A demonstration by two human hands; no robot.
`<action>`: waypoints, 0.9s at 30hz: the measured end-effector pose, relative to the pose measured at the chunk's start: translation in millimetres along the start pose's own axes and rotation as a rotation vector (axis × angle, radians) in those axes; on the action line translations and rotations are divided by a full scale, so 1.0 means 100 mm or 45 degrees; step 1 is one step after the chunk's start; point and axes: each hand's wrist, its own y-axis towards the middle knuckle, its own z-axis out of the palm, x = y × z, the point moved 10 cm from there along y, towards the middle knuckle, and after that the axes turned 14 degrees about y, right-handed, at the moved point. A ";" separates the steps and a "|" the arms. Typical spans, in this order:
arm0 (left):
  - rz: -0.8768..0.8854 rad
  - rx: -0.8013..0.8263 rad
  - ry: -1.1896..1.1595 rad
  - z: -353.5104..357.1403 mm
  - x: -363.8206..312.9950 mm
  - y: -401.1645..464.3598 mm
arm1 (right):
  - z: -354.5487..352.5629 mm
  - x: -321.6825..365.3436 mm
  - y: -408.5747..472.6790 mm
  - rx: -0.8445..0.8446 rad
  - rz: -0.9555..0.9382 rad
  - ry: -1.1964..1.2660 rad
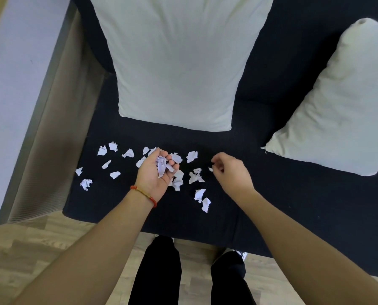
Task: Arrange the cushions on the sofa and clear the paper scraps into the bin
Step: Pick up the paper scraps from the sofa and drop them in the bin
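Observation:
Several white paper scraps (114,174) lie scattered across the front of the dark sofa seat (293,194). My left hand (155,172) is turned palm up over the seat, its fingers cupped round a few crumpled scraps (161,165). My right hand (232,172) hovers just to the right, fingertips pinching a tiny scrap (210,169). A large white cushion (175,62) stands upright against the sofa back. A second white cushion (337,111) leans tilted at the right.
The sofa's beige armrest (51,128) runs along the left, with a pale wall beyond it. Wooden floor (29,249) lies in front of the sofa, where my legs in black trousers (157,271) stand. No bin is in view.

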 end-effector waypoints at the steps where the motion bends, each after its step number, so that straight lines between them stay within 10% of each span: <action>1: 0.001 0.004 0.002 -0.01 0.00 0.00 | 0.04 0.08 0.00 -0.028 -0.064 -0.043; 21: -0.015 0.000 0.079 -0.15 0.03 0.00 | 0.93 0.23 -0.09 0.264 -0.019 -0.332; 27: -0.037 -0.035 0.153 -0.07 0.11 -0.03 | 0.41 0.30 0.00 0.055 0.170 0.108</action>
